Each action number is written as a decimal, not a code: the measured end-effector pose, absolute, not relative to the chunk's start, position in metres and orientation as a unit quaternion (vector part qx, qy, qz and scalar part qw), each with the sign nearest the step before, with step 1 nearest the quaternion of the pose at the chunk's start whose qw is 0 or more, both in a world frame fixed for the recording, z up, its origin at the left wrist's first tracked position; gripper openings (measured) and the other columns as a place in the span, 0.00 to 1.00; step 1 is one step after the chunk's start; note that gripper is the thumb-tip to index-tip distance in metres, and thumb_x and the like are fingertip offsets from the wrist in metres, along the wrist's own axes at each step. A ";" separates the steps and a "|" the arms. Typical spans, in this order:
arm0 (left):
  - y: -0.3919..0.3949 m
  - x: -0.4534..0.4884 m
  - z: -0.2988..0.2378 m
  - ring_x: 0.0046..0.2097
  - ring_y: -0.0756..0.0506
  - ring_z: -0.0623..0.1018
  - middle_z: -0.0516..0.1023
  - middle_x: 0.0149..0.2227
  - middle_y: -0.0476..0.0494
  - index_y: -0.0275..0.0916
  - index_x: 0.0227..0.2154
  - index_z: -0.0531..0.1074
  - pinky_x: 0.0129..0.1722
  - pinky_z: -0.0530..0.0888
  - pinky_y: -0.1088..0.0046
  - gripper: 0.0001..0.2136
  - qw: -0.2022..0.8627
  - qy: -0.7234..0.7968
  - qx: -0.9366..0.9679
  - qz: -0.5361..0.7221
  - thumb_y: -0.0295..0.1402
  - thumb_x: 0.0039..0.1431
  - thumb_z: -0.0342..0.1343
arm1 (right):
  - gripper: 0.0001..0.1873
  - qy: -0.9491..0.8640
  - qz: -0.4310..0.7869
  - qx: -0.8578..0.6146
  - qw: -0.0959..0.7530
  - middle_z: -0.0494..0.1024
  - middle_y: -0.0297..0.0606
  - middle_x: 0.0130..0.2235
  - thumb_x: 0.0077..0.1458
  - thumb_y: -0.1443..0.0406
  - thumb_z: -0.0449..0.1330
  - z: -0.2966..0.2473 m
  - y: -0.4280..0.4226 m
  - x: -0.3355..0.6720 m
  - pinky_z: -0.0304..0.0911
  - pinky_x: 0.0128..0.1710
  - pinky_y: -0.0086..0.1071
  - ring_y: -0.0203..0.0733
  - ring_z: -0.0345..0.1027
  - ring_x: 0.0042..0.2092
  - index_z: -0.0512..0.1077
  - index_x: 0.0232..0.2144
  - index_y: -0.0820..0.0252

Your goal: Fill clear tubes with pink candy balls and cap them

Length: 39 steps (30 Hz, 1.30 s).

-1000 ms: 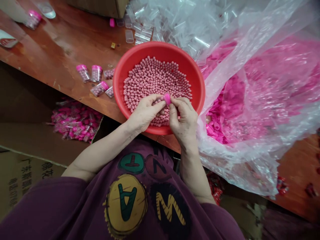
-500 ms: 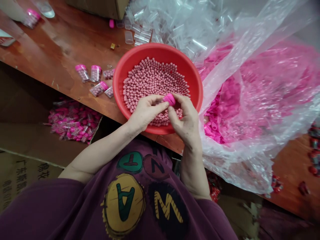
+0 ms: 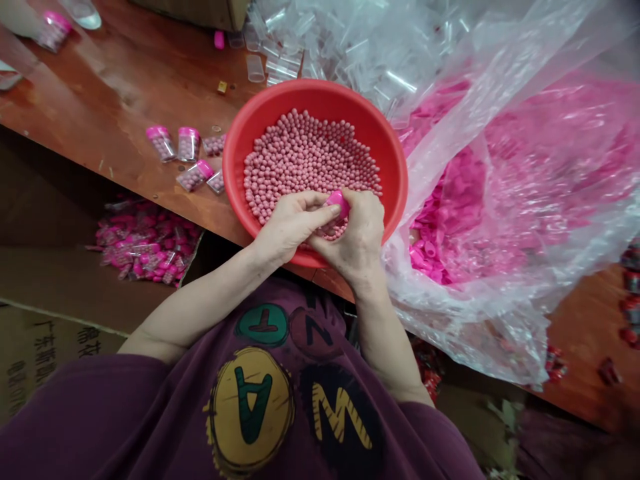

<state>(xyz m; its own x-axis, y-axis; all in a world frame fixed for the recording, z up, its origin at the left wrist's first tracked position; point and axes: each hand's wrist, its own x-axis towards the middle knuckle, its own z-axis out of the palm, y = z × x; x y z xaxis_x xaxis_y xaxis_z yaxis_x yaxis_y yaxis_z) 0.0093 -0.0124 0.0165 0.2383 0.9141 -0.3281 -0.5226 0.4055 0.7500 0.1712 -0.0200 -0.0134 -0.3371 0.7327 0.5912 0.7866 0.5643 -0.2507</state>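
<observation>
Over the red basin [image 3: 231,150] my two hands meet around a small jar with a pink cap [image 3: 338,202]. My left hand [image 3: 293,223] is closed on the jar, whose body is mostly hidden by the fingers. Curled around the capped end, my right hand [image 3: 357,233] has its fingers pressed against the pink cap. Below them, many small pink beads [image 3: 305,157] fill the bottom of the basin.
Several filled jars [image 3: 189,145] with pink caps stand or lie left of the basin. Clear empty jars [image 3: 350,47] are heaped behind it. A plastic bag [image 3: 510,220] of pink caps lies at right. More filled jars [image 3: 150,247] sit in a carton below the table edge.
My right hand has turned and curled further in over the pink cap, its thumb now lower beneath the jar. My left hand has stayed nearly in place.
</observation>
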 end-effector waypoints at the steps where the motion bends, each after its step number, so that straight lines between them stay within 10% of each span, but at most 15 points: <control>1: -0.013 0.010 0.015 0.33 0.52 0.78 0.83 0.33 0.49 0.33 0.35 0.84 0.36 0.75 0.77 0.14 0.744 0.383 0.259 0.483 0.33 0.50 0.82 | 0.30 -0.819 -0.049 -0.463 0.336 0.78 0.48 0.48 0.62 0.55 0.67 -0.012 -0.021 0.172 0.70 0.47 0.52 0.57 0.73 0.48 0.67 0.61 0.62; 14: -0.019 0.024 0.005 0.37 0.49 0.78 0.83 0.37 0.46 0.33 0.43 0.82 0.40 0.75 0.74 0.05 0.567 0.483 0.439 0.502 0.29 0.68 0.65 | 0.22 -0.819 -0.170 -0.457 0.303 0.83 0.60 0.51 0.71 0.64 0.56 -0.004 -0.019 0.163 0.67 0.48 0.46 0.59 0.75 0.50 0.72 0.61 0.73; 24: -0.019 0.026 0.004 0.35 0.50 0.78 0.83 0.35 0.47 0.33 0.40 0.84 0.39 0.74 0.76 0.03 0.619 0.488 0.392 0.475 0.27 0.65 0.67 | 0.16 -0.835 -0.167 -0.443 0.280 0.79 0.49 0.39 0.70 0.62 0.57 0.005 -0.020 0.166 0.62 0.40 0.44 0.55 0.69 0.41 0.76 0.49 0.70; 33: -0.010 0.027 0.007 0.35 0.51 0.79 0.83 0.35 0.47 0.33 0.38 0.82 0.39 0.75 0.77 0.07 0.704 0.417 0.290 0.497 0.27 0.60 0.72 | 0.30 -0.820 -0.108 -0.486 0.282 0.80 0.62 0.56 0.69 0.62 0.59 -0.005 -0.024 0.162 0.67 0.52 0.50 0.61 0.72 0.53 0.66 0.68 0.74; 39: -0.012 0.029 0.006 0.34 0.52 0.77 0.81 0.32 0.49 0.34 0.35 0.81 0.38 0.73 0.77 0.09 0.686 0.447 0.296 0.492 0.29 0.57 0.76 | 0.23 -0.828 -0.106 -0.477 0.274 0.82 0.54 0.49 0.65 0.67 0.60 0.001 -0.025 0.163 0.66 0.48 0.47 0.58 0.72 0.49 0.70 0.60 0.68</control>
<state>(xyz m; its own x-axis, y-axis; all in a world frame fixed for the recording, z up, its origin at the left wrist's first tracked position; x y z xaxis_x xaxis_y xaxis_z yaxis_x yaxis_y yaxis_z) 0.0285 -0.0117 0.0057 0.1162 0.9396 -0.3220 -0.4113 0.3407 0.8455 0.1629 -0.0250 0.0006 -0.3941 0.7325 0.5552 0.8487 0.5218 -0.0860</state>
